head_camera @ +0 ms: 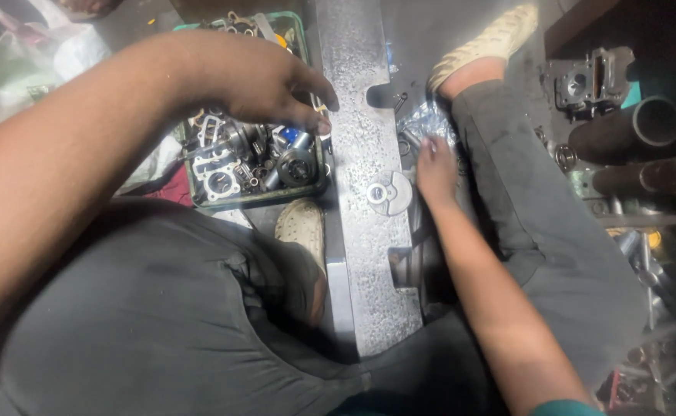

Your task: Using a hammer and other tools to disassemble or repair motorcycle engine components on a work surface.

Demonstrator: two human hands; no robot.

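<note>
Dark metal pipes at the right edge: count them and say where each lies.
2. One pipe lies at the upper right, its open end facing the camera. The second pipe lies just below it, alongside. More may be hidden in the dark clutter beneath.

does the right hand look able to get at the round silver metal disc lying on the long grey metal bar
Probably yes: the right hand rests just beside the round silver metal disc on the long grey metal bar, and nothing lies between them.
</note>
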